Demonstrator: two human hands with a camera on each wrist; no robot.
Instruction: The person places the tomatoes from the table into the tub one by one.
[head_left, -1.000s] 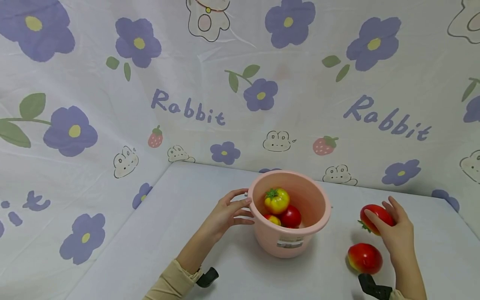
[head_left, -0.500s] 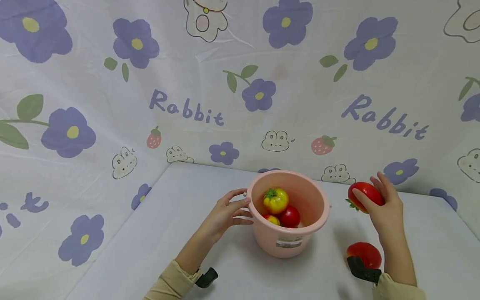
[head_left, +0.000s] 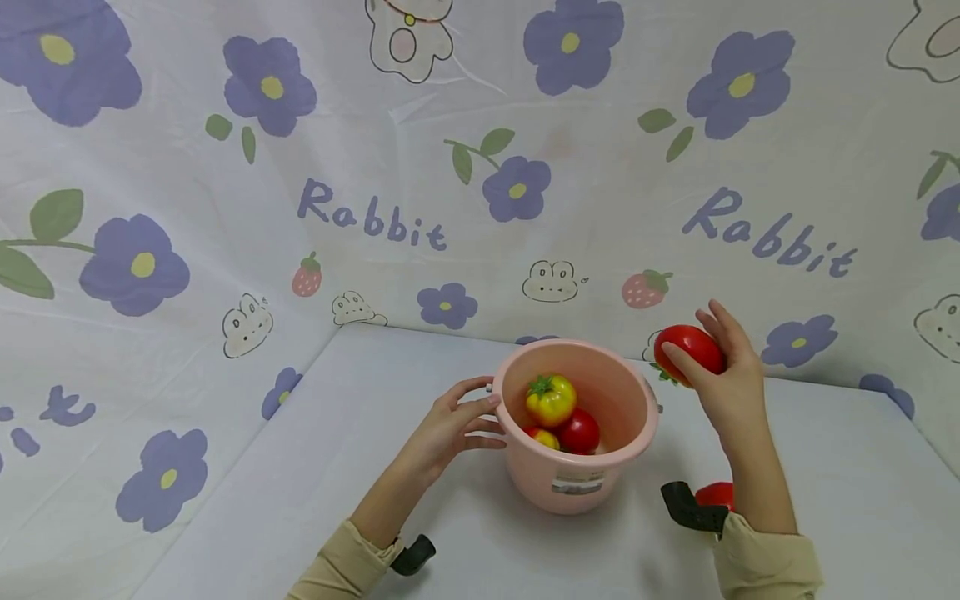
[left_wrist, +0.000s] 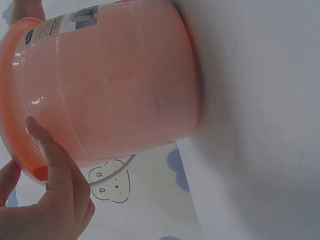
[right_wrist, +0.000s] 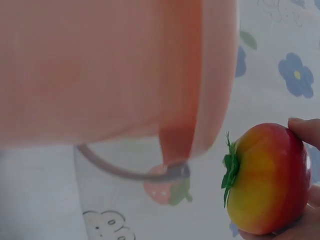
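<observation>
A pink bucket (head_left: 540, 483) stands upright on the white table. Inside it lie a yellow tomato with a green leafy top (head_left: 551, 402), a red tomato (head_left: 580, 432) and a partly hidden red-yellow one (head_left: 543, 437). My left hand (head_left: 453, 433) holds the bucket's rim at the left side, as the left wrist view also shows. To the right of the bucket and above its rim, my right hand (head_left: 731, 383) grips a red-yellow tomato (right_wrist: 270, 177) between thumb and fingers. Its green leaves point toward the bucket.
Another red tomato (head_left: 716, 495) rests on the table (head_left: 360, 392) right of the bucket, mostly covered by the right forearm and a black wrist mount (head_left: 690, 508). A patterned cloth (head_left: 420, 150) hangs behind the table. The bucket's handle (right_wrist: 130, 172) hangs at its far side.
My right hand has lifted the tomato from near the table and carried it up and left toward the bucket. The left hand and bucket stay put.
</observation>
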